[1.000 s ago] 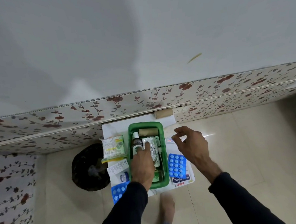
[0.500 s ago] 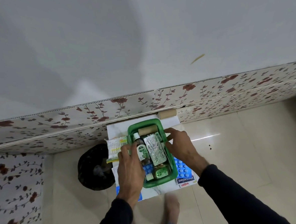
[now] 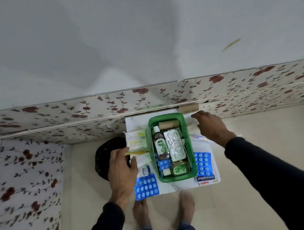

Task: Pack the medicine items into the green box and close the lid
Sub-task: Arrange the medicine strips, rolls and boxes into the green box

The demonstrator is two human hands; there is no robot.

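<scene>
Both hands [image 3: 122, 171] have left green box [image 3: 193, 158].

Bottle [image 3: 160, 145] in box [image 3: 190, 144]; blister sheets [image 3: 146, 187] flank box on board [image 3: 175, 186].

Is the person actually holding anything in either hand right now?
No clear grip shows. The right hand reaches with open fingers toward the tan roll by the wall; the left hand rests at the packets beside the green box.

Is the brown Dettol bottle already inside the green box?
Yes, the Dettol bottle lies inside the green box, beside a silver blister strip.
</scene>
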